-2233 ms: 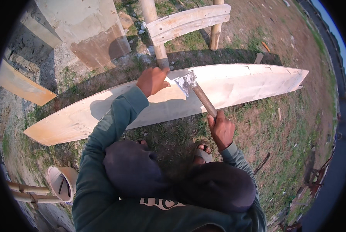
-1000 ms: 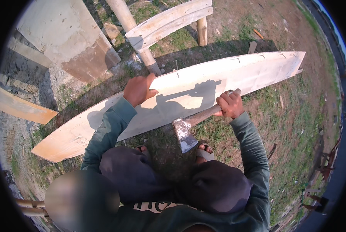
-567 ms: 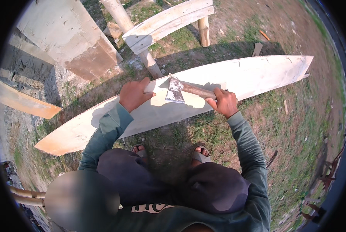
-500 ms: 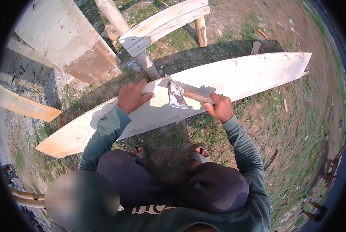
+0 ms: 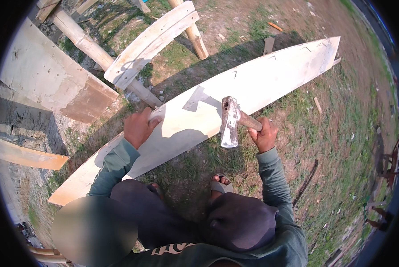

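Note:
A long, pale wooden board (image 5: 193,120) with a curved far edge and tapered ends lies slantwise in front of me. My left hand (image 5: 139,127) is closed over its far edge, left of the middle, thumb on the upper face. My right hand (image 5: 264,135) grips the wooden handle of a hatchet (image 5: 230,122). The hatchet's worn, whitish metal head hangs above the board's near edge, apart from it, and its shadow falls on the board. Several small dark hooked marks run along the board's far right edge; I cannot tell whether they are nails.
Beyond the board stands a curved pale plank (image 5: 152,44) against round wooden posts (image 5: 81,42). A large stained panel (image 5: 52,73) and an orange-tinted curved strip (image 5: 30,153) lie left. A dark stick (image 5: 305,183) rests on the grass at right, near my sandalled feet (image 5: 221,183).
My right hand has drawn the hatchet up off the board, rightward and nearer me, turning its head. My left hand stays on the edge while the view has shifted and turned.

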Action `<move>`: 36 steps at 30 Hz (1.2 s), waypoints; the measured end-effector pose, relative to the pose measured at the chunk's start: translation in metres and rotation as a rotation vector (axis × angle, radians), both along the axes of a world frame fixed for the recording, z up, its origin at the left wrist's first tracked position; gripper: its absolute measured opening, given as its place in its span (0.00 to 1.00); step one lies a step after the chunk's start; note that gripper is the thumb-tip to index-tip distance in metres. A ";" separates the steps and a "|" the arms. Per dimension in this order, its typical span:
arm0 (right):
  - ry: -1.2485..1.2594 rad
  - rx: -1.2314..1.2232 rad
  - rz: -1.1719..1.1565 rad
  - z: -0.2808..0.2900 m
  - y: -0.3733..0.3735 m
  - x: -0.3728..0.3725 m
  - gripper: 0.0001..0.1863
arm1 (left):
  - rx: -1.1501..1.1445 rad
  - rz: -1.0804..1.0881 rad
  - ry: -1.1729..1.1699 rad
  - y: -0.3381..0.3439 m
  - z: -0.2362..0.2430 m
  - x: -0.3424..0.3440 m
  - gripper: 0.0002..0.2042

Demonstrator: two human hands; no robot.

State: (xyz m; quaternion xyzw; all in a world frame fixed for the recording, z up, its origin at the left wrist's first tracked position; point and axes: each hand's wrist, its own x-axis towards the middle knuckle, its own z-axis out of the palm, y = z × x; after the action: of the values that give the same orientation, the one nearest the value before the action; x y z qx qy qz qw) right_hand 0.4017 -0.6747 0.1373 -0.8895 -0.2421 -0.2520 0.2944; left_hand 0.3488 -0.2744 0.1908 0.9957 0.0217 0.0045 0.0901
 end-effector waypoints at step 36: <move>0.697 0.304 0.295 0.028 0.110 -0.068 0.26 | 0.354 0.235 -0.076 0.229 -0.001 -0.262 0.25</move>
State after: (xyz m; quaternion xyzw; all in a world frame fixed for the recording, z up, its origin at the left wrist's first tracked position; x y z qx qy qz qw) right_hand 0.3340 -0.5645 0.1652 -0.8238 -0.2129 0.0765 0.5198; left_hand 0.0864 -0.0459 0.1898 0.9857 0.1332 0.0563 -0.0865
